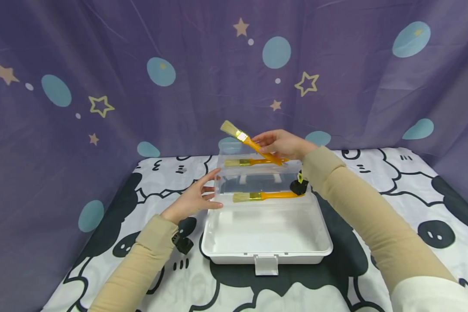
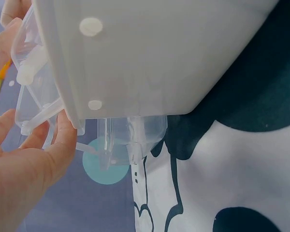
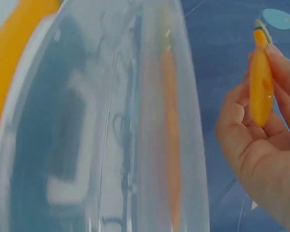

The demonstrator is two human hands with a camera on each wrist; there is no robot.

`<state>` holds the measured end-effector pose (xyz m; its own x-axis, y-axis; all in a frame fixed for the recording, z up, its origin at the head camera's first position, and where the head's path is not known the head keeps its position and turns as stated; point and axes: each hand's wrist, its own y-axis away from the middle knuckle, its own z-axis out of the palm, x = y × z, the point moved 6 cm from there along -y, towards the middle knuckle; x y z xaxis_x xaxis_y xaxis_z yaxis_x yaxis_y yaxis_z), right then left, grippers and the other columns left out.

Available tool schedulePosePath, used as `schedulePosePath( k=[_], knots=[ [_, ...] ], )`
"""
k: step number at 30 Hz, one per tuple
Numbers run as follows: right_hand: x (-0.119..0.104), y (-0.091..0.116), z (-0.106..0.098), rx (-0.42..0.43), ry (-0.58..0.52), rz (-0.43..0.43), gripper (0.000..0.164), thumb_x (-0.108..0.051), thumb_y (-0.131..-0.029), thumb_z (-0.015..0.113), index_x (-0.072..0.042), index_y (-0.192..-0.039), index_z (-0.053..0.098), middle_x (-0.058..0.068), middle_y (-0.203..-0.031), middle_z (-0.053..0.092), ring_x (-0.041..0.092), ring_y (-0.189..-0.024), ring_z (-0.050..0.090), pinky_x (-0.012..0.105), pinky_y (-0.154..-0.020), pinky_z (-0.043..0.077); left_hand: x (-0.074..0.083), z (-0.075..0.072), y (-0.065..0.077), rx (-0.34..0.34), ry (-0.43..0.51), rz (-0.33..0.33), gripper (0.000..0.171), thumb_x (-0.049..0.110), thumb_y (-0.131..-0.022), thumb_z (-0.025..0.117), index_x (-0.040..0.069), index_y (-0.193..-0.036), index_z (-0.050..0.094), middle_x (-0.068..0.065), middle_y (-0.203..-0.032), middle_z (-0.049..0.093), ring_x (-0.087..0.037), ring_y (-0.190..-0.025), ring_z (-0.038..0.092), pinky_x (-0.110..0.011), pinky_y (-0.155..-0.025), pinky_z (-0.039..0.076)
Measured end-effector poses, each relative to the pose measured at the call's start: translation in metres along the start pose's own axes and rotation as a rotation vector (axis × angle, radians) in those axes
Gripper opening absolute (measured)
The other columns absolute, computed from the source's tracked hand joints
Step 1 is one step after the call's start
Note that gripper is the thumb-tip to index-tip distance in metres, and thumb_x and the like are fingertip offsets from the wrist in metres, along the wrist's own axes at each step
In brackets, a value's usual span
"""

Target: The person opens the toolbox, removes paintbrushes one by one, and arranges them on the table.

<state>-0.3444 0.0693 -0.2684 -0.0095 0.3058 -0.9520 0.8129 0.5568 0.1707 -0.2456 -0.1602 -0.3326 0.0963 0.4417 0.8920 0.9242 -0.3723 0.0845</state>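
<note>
In the head view, my right hand (image 1: 282, 144) pinches a flat paintbrush (image 1: 249, 141) by its orange handle, pale bristles pointing up and left. The brush is above the raised clear trays (image 1: 261, 177) of an opened white toolbox (image 1: 267, 260). One similar paintbrush (image 1: 243, 163) lies in the upper tray and another paintbrush (image 1: 265, 196) in the lower one. My left hand (image 1: 191, 201) is at the left end of the trays, fingers spread. In the left wrist view its fingertips are at the clear hinge arms (image 2: 43, 116).
The toolbox's white base, with a latch (image 1: 266, 265) on its front, sits on a black-and-white patterned cloth (image 1: 171, 268). A purple curtain (image 1: 203, 86) with stars hangs behind. Small black cameras (image 1: 183, 243) are worn at the wrists.
</note>
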Motion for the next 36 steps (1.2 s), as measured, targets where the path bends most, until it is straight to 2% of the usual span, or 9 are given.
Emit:
schedulePosePath(
  k=[3,6,11,17,23,31,36],
  knots=[
    [-0.001,0.002,0.002,0.009,-0.140,0.004,0.044,-0.001,-0.096,0.051,-0.004,-0.140,0.045,0.003,-0.116,0.056,0.023,-0.107,0.050,0.027,-0.082,0.049,0.000,0.000,0.000,-0.003,0.003,-0.002,0.097,0.004,-0.078,0.077,0.031,-0.152,0.019,-0.007,-0.150,0.026,-0.034,-0.130,0.039,-0.041,-0.112,0.039],
    [-0.003,0.005,0.005,0.012,-0.236,0.001,0.046,-0.001,-0.096,0.050,-0.003,-0.141,0.042,0.000,-0.109,0.058,0.022,-0.101,0.051,0.030,-0.085,0.047,-0.001,0.000,0.000,-0.004,0.005,-0.001,0.097,0.005,-0.078,0.077,0.032,-0.152,0.019,-0.008,-0.151,0.026,-0.034,-0.130,0.039,-0.042,-0.112,0.039],
    [-0.003,0.011,0.013,0.016,-0.373,0.008,0.048,-0.002,-0.097,0.048,-0.004,-0.144,0.038,-0.001,-0.111,0.057,0.018,-0.098,0.051,0.029,-0.083,0.047,-0.002,0.000,0.000,-0.001,0.004,-0.003,0.097,0.005,-0.078,0.077,0.031,-0.152,0.019,-0.008,-0.151,0.026,-0.035,-0.129,0.039,-0.042,-0.112,0.039],
    [0.007,0.016,0.018,0.054,-0.509,0.074,0.050,-0.003,-0.099,0.043,-0.008,-0.148,0.033,0.001,-0.113,0.052,0.014,-0.090,0.053,0.023,-0.075,0.048,-0.003,0.000,-0.001,0.006,-0.010,-0.006,0.097,0.006,-0.078,0.077,0.031,-0.152,0.019,-0.008,-0.151,0.026,-0.035,-0.129,0.039,-0.042,-0.111,0.039],
    [0.015,0.022,0.017,0.078,-0.525,0.086,0.050,-0.004,-0.100,0.042,-0.010,-0.149,0.031,0.002,-0.120,0.048,0.013,-0.084,0.049,0.020,-0.069,0.046,-0.005,0.000,-0.001,0.006,-0.009,-0.014,0.097,0.006,-0.078,0.077,0.031,-0.152,0.019,-0.008,-0.151,0.026,-0.035,-0.129,0.039,-0.042,-0.111,0.040],
    [0.021,0.038,0.010,0.076,-0.517,0.047,0.051,-0.006,-0.101,0.039,-0.011,-0.150,0.028,0.000,-0.113,0.049,0.013,-0.080,0.048,0.020,-0.065,0.045,-0.005,0.000,-0.002,0.009,-0.003,-0.023,0.098,0.005,-0.077,0.078,0.033,-0.151,0.019,-0.007,-0.151,0.026,-0.034,-0.126,0.041,-0.041,-0.110,0.041],
    [0.024,0.047,0.005,0.079,-0.488,0.036,0.052,-0.006,-0.101,0.039,-0.010,-0.151,0.026,-0.002,-0.113,0.049,0.013,-0.084,0.046,0.020,-0.066,0.042,-0.004,-0.001,-0.002,0.010,-0.005,-0.023,0.098,0.005,-0.077,0.077,0.033,-0.151,0.019,-0.008,-0.151,0.025,-0.034,-0.127,0.040,-0.041,-0.111,0.040]
  ],
)
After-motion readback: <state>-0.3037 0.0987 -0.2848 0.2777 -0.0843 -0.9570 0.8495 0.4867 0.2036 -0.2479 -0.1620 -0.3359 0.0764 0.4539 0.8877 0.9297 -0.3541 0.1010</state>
